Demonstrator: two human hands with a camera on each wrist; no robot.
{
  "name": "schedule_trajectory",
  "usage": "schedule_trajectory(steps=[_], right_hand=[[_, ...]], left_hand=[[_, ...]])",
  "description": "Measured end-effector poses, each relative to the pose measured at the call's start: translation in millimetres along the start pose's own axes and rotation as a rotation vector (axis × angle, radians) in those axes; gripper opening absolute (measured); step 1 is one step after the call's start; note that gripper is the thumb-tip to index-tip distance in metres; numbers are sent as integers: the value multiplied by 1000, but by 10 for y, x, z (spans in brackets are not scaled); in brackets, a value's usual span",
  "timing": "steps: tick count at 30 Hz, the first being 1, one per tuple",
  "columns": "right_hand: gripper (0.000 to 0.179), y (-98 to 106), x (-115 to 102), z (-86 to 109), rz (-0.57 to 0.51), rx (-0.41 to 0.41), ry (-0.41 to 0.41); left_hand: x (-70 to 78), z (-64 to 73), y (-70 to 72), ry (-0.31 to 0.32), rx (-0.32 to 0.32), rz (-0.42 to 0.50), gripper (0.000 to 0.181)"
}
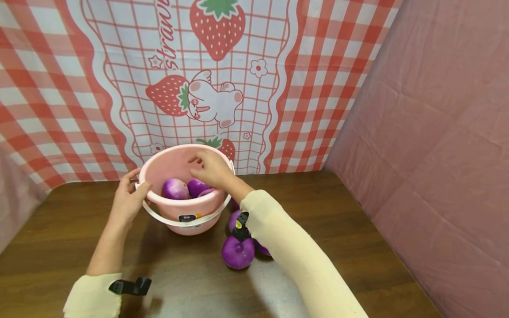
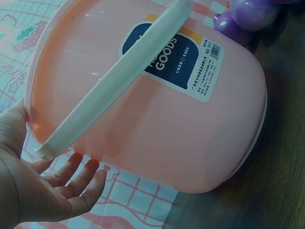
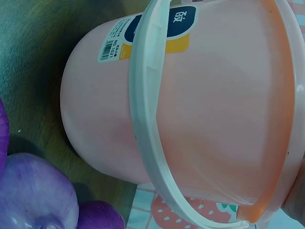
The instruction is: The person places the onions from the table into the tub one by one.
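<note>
A pink bucket [image 1: 180, 208] with a white handle [image 1: 163, 219] hanging across its front stands near the cloth backdrop. Purple onions [image 1: 176, 189] lie inside it. My left hand [image 1: 128, 201] grips the bucket's left rim, thumb over the edge and fingers against the outside wall, as the left wrist view also shows near the handle's end. Over the right rim, my right hand [image 1: 214, 168] reaches into the bucket's mouth with loosely bent fingers and nothing visible in them. It is above the onions, against the far wall in the head view.
More purple onions [image 1: 237, 252] sit on the wooden table [image 1: 183, 274] right of the bucket, partly hidden by my right sleeve [image 1: 294, 247]. A red-and-white checked strawberry cloth [image 1: 318, 88] hangs behind, and a pink cloth [image 1: 429, 132] hangs along the right side.
</note>
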State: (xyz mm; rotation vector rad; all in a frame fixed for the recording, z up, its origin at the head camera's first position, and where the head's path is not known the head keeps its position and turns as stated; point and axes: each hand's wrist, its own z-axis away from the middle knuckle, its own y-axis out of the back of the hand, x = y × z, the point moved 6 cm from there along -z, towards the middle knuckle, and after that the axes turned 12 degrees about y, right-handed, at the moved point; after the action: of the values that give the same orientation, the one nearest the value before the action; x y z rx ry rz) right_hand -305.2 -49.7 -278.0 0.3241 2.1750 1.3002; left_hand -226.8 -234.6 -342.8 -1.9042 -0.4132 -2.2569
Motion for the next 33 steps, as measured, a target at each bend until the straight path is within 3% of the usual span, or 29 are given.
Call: schedule_trajectory(steps=[15,24,33], right_hand=[[29,192,52,116,-32,4,-6],[27,403,85,286,-105,84,8],[28,522,195,513,-196,129,-38]], left_hand=[[3,9,-3,19,14,33,62],[-19,1,10,21,16,32,61],[-12,2,-7,-3,-11,54,63]])
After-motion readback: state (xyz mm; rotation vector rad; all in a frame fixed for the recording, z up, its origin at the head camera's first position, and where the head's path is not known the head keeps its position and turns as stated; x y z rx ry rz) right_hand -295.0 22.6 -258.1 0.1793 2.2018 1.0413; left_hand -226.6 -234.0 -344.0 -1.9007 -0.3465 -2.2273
